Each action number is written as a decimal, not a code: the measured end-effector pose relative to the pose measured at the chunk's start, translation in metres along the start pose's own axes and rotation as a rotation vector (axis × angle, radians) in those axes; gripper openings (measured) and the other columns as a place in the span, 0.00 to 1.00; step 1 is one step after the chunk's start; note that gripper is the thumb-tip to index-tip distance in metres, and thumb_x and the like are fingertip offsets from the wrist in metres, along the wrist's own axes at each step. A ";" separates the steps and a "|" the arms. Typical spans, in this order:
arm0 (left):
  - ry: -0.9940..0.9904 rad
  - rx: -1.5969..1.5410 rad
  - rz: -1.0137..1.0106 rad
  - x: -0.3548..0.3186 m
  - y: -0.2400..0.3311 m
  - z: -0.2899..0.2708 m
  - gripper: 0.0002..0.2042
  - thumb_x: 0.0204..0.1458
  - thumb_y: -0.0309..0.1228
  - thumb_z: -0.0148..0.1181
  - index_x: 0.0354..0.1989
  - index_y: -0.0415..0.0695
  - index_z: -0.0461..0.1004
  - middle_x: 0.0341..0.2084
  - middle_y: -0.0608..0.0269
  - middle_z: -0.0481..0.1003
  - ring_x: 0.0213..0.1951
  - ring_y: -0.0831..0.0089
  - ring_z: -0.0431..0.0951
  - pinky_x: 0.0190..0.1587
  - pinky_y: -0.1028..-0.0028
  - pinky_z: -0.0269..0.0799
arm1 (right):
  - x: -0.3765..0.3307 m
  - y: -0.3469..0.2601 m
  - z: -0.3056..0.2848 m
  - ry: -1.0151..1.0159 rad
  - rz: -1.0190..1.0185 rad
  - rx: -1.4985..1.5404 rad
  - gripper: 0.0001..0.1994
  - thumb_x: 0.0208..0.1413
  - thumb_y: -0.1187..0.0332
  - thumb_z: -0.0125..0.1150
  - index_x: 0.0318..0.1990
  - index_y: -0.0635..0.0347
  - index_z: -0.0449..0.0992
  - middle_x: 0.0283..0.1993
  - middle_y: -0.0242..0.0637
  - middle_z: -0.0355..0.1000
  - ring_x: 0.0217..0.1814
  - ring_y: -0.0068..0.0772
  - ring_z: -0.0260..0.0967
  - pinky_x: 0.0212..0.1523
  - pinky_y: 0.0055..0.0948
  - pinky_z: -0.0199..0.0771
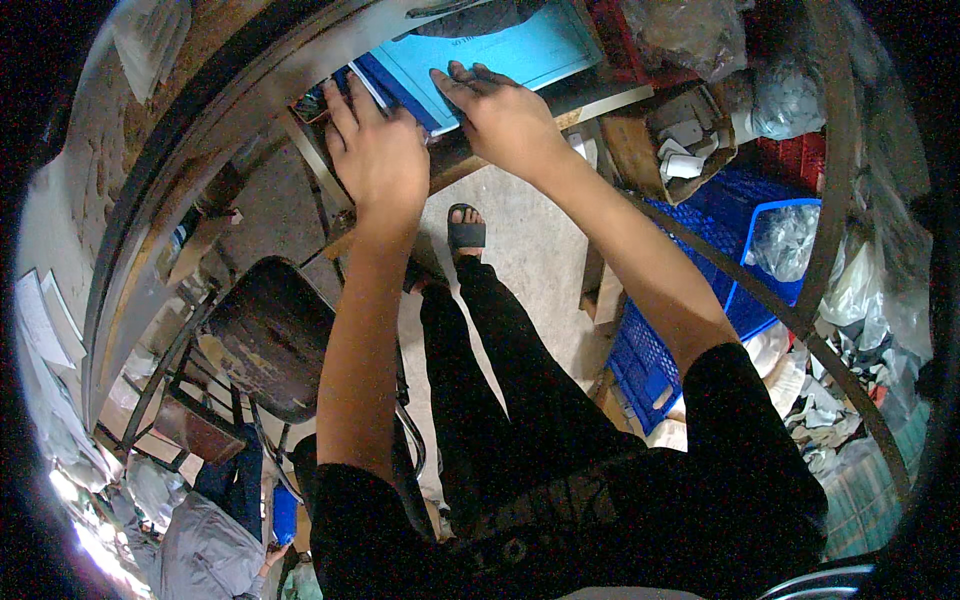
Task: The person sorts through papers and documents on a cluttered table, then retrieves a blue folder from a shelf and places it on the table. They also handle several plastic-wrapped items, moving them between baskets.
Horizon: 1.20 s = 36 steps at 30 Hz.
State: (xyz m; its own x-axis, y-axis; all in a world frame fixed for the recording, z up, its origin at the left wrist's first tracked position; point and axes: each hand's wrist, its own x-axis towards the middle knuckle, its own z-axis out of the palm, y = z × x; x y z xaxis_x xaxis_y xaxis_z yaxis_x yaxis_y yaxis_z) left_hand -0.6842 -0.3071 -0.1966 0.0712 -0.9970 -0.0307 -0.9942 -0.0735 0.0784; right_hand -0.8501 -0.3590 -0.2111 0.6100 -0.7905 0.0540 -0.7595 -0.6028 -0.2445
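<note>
From where I watch, both arms reach straight out from the lower edge toward the top of the frame, elbows nearly locked, over black trousers and a sandalled foot on the concrete floor. My left hand lies palm down, fingers together and stretched forward, resting on the dark blue edge of a book that sits on the table at the top centre. The right hand is also flat, palm down, wrist slightly bent inward, with its dark-stained fingertips spread on the light blue sheet that lies over the book. Neither hand is curled round anything; both are open and pressing or resting on the stack, though I cannot tell whether the left thumb hooks under the book's edge, since the hand hides it. The two hands are near each other but apart, the left a little lower in the picture. Below the left forearm stands a worn round stool. To the right of the right forearm sit a blue crate and, higher up, a cardboard box holding pale scraps. Crumpled plastic bags are piled along the right rim.
</note>
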 end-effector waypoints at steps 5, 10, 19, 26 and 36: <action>-0.015 -0.006 0.043 -0.013 -0.005 0.003 0.16 0.55 0.36 0.60 0.50 0.48 0.84 0.73 0.47 0.59 0.75 0.45 0.54 0.66 0.50 0.63 | -0.011 -0.011 -0.018 -0.218 0.071 0.107 0.34 0.49 0.73 0.64 0.68 0.54 0.68 0.67 0.49 0.71 0.62 0.52 0.74 0.55 0.42 0.82; 0.096 -0.027 0.114 -0.031 -0.014 0.017 0.18 0.56 0.34 0.58 0.51 0.40 0.82 0.74 0.47 0.58 0.73 0.44 0.58 0.64 0.48 0.66 | -0.023 -0.027 -0.016 -0.181 -0.026 -0.100 0.33 0.55 0.72 0.58 0.72 0.55 0.62 0.71 0.51 0.66 0.63 0.52 0.74 0.52 0.43 0.83; 0.209 -0.314 0.091 -0.037 -0.012 0.025 0.19 0.53 0.31 0.64 0.54 0.52 0.82 0.72 0.43 0.60 0.68 0.41 0.64 0.64 0.51 0.67 | 0.005 -0.003 -0.037 -0.219 0.092 -0.115 0.29 0.57 0.73 0.55 0.68 0.42 0.69 0.58 0.42 0.77 0.47 0.49 0.82 0.44 0.43 0.85; 0.348 -0.426 0.085 -0.039 -0.012 0.026 0.24 0.48 0.28 0.69 0.56 0.57 0.82 0.66 0.43 0.68 0.64 0.42 0.67 0.64 0.52 0.67 | 0.057 0.053 -0.046 -0.283 0.022 0.258 0.14 0.59 0.71 0.57 0.51 0.58 0.79 0.43 0.59 0.78 0.46 0.62 0.77 0.47 0.55 0.75; 0.332 -0.489 -0.007 -0.044 -0.011 0.025 0.23 0.46 0.31 0.71 0.54 0.63 0.83 0.63 0.54 0.73 0.59 0.50 0.71 0.62 0.55 0.68 | 0.079 0.036 -0.077 -0.383 -0.168 -0.012 0.12 0.53 0.74 0.58 0.44 0.59 0.83 0.38 0.55 0.79 0.44 0.59 0.78 0.47 0.53 0.76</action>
State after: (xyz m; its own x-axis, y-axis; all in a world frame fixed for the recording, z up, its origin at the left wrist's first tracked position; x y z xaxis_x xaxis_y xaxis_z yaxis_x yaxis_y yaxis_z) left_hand -0.6787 -0.2624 -0.2210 0.1778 -0.9450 0.2745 -0.8468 -0.0048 0.5319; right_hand -0.8467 -0.4521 -0.1414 0.7641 -0.5847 -0.2726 -0.6432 -0.7231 -0.2519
